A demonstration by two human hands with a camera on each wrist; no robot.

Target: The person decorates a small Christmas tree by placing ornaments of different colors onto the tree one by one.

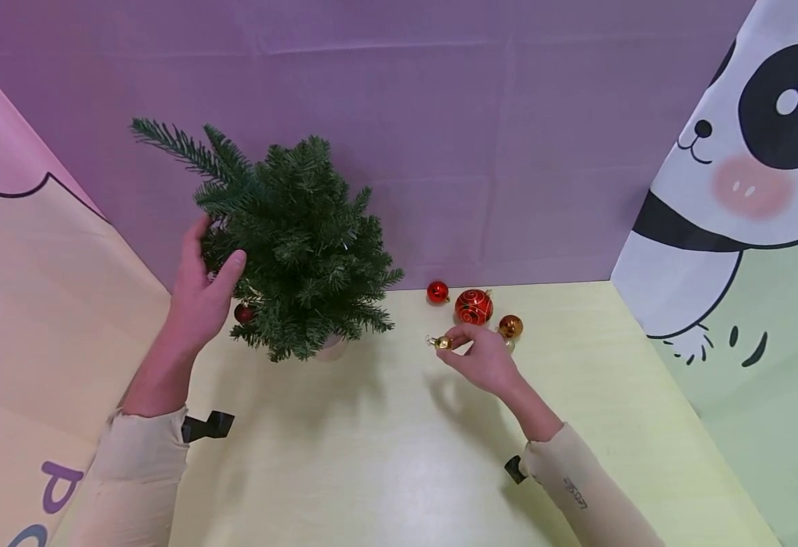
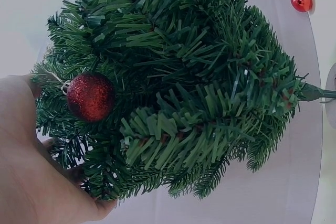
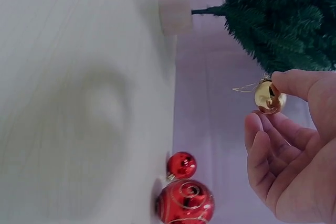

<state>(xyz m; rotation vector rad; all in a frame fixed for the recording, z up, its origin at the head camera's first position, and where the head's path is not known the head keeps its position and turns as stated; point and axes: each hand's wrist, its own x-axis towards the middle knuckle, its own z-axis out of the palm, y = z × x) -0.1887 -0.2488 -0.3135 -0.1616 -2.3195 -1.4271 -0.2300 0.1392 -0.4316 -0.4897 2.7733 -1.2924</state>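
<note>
Watching the right hand (image 1: 482, 363) pinch a gold ball (image 1: 443, 343) above the table (image 1: 399, 471), right of the tree (image 1: 296, 251); left hand (image 1: 202, 296) touching the tree's side, fingers partly hidden, can't tell if gripping; farther back, bronze ball (image 1: 511, 326), big red ball (image 1: 474, 306), small red ball (image 1: 437, 292), purple backdrop (image 1: 385, 91)

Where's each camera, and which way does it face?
Head: worn there, looking forward and down at the tree; left hand, right hand, sleeves show.
Left wrist: worn there, facing the tree and glittery red ball; left hand shows.
Right wrist: worn there, facing the gold ball; right hand shows.
Head and right wrist share the gold ball.
</note>
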